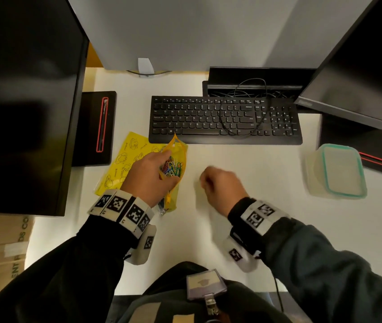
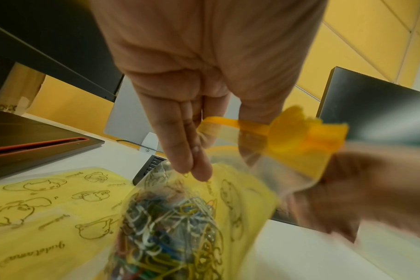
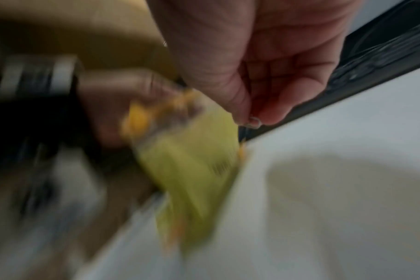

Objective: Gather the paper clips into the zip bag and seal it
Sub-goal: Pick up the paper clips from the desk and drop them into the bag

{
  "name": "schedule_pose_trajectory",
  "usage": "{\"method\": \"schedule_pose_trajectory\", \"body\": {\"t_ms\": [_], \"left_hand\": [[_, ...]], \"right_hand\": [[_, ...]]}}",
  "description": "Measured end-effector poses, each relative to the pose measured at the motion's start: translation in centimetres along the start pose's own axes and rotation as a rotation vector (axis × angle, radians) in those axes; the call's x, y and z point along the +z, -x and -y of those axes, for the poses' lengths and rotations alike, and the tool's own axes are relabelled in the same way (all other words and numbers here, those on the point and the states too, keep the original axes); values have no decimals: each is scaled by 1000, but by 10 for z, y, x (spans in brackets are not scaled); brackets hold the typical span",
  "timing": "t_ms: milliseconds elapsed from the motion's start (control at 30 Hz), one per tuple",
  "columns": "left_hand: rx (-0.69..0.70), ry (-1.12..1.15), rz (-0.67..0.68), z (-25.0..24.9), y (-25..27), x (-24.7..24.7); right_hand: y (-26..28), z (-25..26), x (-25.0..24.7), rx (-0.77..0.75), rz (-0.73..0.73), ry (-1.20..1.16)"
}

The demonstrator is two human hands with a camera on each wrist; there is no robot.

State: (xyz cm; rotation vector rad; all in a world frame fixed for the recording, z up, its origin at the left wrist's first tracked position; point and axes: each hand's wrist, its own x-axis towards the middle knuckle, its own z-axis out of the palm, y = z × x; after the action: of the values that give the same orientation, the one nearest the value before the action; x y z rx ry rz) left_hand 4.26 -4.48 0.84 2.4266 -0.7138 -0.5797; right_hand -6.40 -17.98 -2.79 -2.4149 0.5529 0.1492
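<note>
The zip bag point(image 1: 173, 164) sits on the desk point(image 1: 243, 171) just left of the keyboard point(image 1: 225, 120), its mouth held open by the left hand point(image 1: 149, 178), which grips the orange zip strip. The bag looks thin, limp and slippery, bottom-heavy with paper clips point(image 1: 171, 167), so the stiffer strip is the best hold. The right hand point(image 1: 220, 183), just beside it, pinches a single clip point(image 3: 253, 122).

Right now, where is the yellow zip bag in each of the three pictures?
Head view: the zip bag sits left of centre, held open by the left hand, just below the keyboard's left end.
Left wrist view: the bag fills the lower middle, with paper clips inside.
Right wrist view: the bag is a blurred yellow shape in the centre.
Shared landmark: the black keyboard behind the bag.
</note>
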Motion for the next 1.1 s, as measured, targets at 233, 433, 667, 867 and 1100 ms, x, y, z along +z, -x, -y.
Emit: {"method": "schedule_pose_trajectory", "body": {"t_ms": [233, 433, 667, 867, 1100], "left_hand": [[22, -2, -37, -9, 1, 5], [-7, 23, -84, -6, 5, 4], [-32, 340, -172, -19, 11, 7], [126, 300, -77, -47, 20, 22], [464, -111, -132, -76, 15, 40]], "right_hand": [[-29, 58, -29, -60, -121, -214], [-22, 48, -29, -10, -156, -261], [26, 28, -19, 40, 147, 108], [29, -12, -39, 55, -227, 31], [34, -48, -59, 80, -200, 203]]}}
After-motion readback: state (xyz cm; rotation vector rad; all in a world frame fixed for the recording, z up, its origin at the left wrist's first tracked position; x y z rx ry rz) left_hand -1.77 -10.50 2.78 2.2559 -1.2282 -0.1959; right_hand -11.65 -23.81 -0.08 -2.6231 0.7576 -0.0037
